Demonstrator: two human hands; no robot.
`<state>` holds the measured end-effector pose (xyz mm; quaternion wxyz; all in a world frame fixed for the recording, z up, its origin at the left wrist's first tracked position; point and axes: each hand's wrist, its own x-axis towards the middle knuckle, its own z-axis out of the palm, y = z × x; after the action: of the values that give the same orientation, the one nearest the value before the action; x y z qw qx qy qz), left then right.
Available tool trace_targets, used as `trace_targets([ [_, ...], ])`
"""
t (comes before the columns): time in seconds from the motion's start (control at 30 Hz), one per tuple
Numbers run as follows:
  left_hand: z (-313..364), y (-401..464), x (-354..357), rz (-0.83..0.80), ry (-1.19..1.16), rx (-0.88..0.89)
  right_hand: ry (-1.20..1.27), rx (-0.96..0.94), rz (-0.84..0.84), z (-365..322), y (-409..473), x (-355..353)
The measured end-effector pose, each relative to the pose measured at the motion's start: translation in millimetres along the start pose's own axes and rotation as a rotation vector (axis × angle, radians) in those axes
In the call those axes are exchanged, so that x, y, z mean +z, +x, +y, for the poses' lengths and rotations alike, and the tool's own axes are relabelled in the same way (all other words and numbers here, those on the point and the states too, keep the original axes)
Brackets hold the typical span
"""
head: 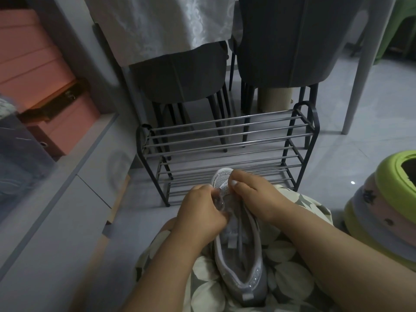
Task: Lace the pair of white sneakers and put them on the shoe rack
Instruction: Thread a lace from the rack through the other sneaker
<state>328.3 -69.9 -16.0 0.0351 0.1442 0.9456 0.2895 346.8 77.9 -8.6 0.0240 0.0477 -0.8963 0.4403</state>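
Observation:
A white sneaker [242,264] with a glittery trim lies on my lap, toe pointing away from me toward the shoe rack. My left hand [200,212] grips the sneaker's left side near the eyelets. On the right side of the toe area, my right hand [254,197] pinches the upper. A grey lace [240,230] runs down into the shoe's opening. The dark metal shoe rack [225,152] with bar shelves stands on the floor just beyond my hands; its shelves hold nothing. A second sneaker is not visible.
Two dark chairs [184,77] and a table with a white cloth [157,25] stand behind the rack. A grey cabinet [56,199] with pink boxes [33,64] is at the left. Stacked plastic stools [387,199] sit at the right.

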Motion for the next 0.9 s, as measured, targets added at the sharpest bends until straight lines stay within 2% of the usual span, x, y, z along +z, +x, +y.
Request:
trace_targets([
  [0.4, -12.7, 6.8, 3.2, -0.05, -0.109, -0.016, -0.234, 0.083, -0.058, -2.0, 6.0, 3.1],
  [0.67, -21.7, 5.8, 2.1, -0.09, -0.401, -0.084, -0.348, 0.143, -0.024, -1.5, 10.0, 6.2],
  [0.9, -24.7, 3.9, 2.8, -0.106, -0.515, -0.1, -0.4, 0.137, -0.021, -1.5, 11.9, 13.0],
])
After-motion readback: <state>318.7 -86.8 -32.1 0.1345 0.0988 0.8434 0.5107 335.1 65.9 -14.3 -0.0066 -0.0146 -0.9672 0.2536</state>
